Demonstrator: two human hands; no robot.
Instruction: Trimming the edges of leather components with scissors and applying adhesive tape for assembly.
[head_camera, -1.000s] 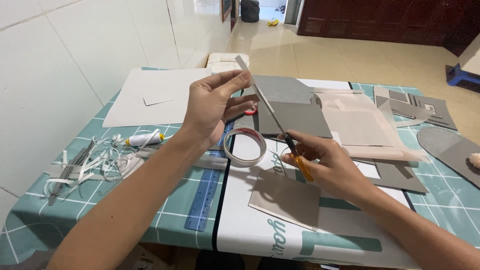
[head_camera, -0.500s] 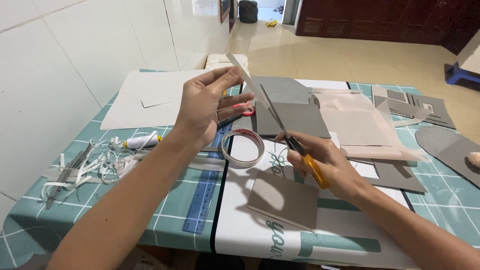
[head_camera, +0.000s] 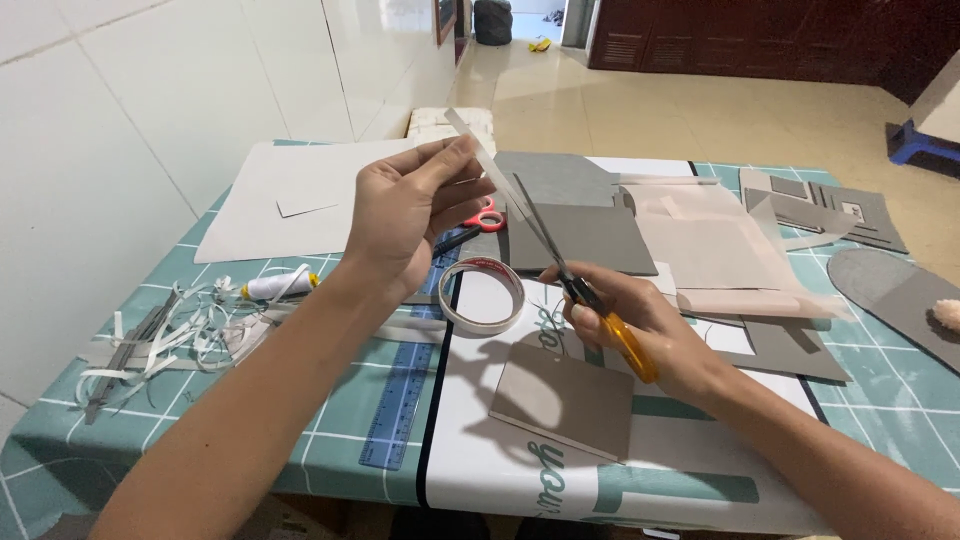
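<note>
red scissors (head_camera: 487, 217) half hidden behind left hand (head_camera: 405, 215) | blue stool (head_camera: 915, 145) cut off at 2 o'clock edge | fluffy thing (head_camera: 946, 316) cut at 3 o'clock

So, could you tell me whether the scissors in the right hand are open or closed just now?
Open: the scissors in the right hand show two blades parted in a narrow V toward the strip held by the left hand.

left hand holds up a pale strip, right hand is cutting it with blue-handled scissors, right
Not quite. The head view shows the scissors in the right hand have an orange handle, not blue. The left hand does hold up the pale strip.
</note>
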